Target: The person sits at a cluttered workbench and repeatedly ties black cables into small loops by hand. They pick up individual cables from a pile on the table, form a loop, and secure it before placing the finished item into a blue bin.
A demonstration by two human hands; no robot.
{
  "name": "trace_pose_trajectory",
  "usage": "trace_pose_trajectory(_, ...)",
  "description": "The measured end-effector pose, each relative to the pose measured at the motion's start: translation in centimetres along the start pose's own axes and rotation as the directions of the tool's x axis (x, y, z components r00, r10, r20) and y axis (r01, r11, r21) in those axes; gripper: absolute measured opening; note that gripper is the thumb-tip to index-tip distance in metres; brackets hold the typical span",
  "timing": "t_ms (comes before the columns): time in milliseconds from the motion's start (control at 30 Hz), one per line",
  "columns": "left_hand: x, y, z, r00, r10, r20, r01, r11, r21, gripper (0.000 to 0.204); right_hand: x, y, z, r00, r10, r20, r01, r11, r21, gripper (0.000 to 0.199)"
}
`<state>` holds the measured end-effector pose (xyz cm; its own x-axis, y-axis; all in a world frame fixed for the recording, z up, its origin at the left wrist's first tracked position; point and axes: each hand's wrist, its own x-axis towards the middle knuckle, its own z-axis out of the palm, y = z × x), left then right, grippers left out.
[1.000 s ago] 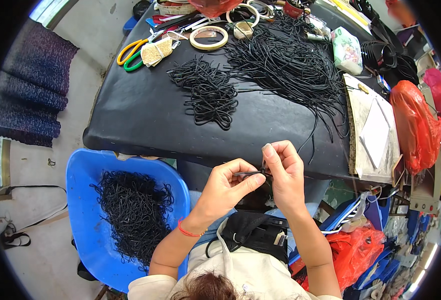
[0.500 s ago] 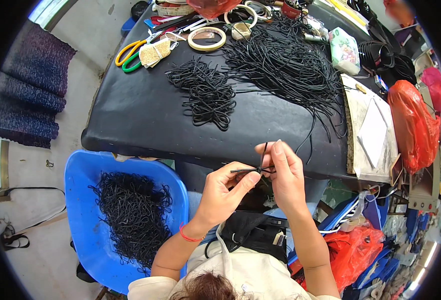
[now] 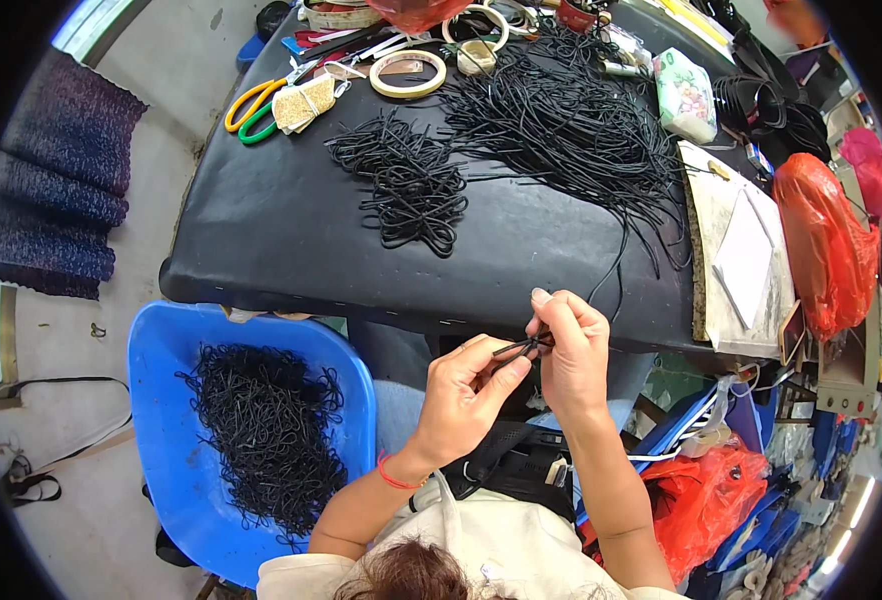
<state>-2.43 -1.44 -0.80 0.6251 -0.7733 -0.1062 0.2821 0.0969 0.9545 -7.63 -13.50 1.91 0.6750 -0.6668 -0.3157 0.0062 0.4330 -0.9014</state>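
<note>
Just off the table's front edge, my left hand (image 3: 469, 388) pinches a thin black cord (image 3: 514, 349) between thumb and fingers. My right hand (image 3: 573, 352) grips the same cord close by, its thumb and fingertips pressed together. The cord is bunched between the hands, and fingers cover part of it. Beyond them on the table lies a small heap of looped black cords (image 3: 406, 185). Farther right spreads a larger pile of loose black cords (image 3: 571, 130), with some strands trailing toward the front edge.
A blue tub (image 3: 151, 400) holding many looped cords stands left below the black table (image 3: 261, 230). Scissors with yellow and green handles (image 3: 251, 110) and a tape roll (image 3: 408, 74) lie at the back. A board (image 3: 736, 290) and a red bag (image 3: 823, 250) are to the right.
Both hands have shifted slightly right. The right fingers have closed from a looser, raised pose into a tight pinch, and the upright cord end no longer stands above the hands.
</note>
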Motion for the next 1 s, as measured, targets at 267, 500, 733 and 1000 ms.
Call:
trace_pose_trajectory(267,1.7,1.2,-2.1,0.985,-0.17,0.04,0.174,0.974,-0.148,0.016,0.1,-1.3,-1.5,0.984,0.119,0.135,-0.104,0.988,-0.116,0.026)
trace_pose_trajectory(500,1.9,1.8,-1.4,0.995,-0.099,0.02,0.101,0.98,-0.172,0.016,-1.5,-0.9,-1.1,0.98,-0.023,0.195,0.064,0.976,-0.209,0.015)
trace_pose_trajectory(733,1.4,1.7,-0.1,0.99,-0.05,-0.135,0.051,0.999,-0.001,0.014,-1.9,-0.3,-1.1,0.976,-0.048,0.211,0.091,0.976,-0.199,0.013)
trace_pose_trajectory(1000,1.4,1.2,-0.2,0.986,-0.073,-0.148,0.055,0.991,-0.122,0.016,-1.9,0.4,-1.4,0.972,-0.029,0.233,0.06,0.99,-0.125,0.016)
